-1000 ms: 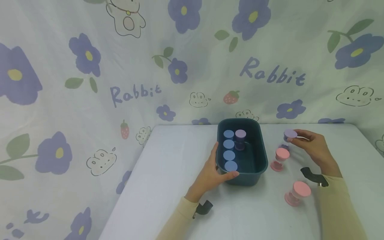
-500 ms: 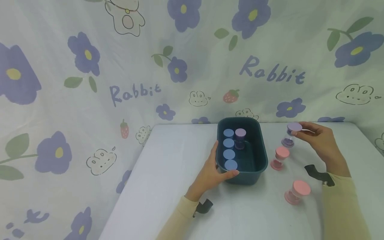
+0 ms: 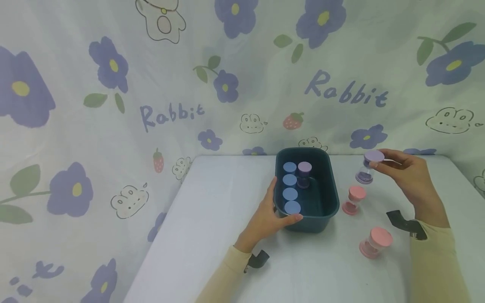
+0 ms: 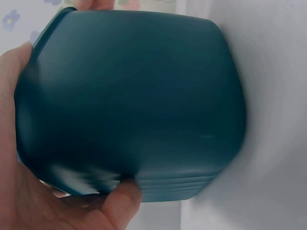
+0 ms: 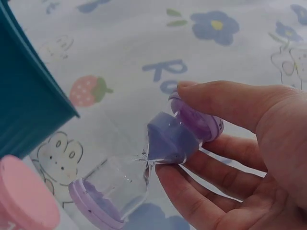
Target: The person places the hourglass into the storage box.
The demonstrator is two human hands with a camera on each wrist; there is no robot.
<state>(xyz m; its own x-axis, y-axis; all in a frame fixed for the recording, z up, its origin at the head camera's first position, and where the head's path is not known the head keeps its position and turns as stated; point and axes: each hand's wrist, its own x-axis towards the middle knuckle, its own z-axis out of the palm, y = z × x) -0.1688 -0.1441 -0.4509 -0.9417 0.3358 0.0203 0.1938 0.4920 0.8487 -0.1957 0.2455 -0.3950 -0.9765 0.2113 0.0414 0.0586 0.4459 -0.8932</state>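
Observation:
My left hand (image 3: 261, 221) holds the near left corner of a dark teal plastic bin (image 3: 312, 225), thumb along the front rim, fingers on the left side. In the left wrist view the hand wraps the bin's wall (image 4: 134, 96). Inside stand several blue-topped hourglasses (image 3: 289, 194) in a row along the left wall and one purple hourglass (image 3: 305, 167) beside them. To the bin's right, my right hand (image 3: 411, 176) pinches another purple hourglass (image 3: 365, 176) by its upper end, tilted. The right wrist view shows sand in the upper bulb (image 5: 168, 139) of this hourglass.
Two pink hourglasses stand on the white table (image 3: 197, 210) right of the bin: a farther pink hourglass (image 3: 354, 200) just below the held one, and a nearer pink hourglass (image 3: 376, 243) toward the front. A patterned cloth (image 3: 265, 84) hangs behind the table.
My right hand has raised the purple hourglass and shifted it slightly right, from behind the farther pink hourglass. My left hand stays on the bin.

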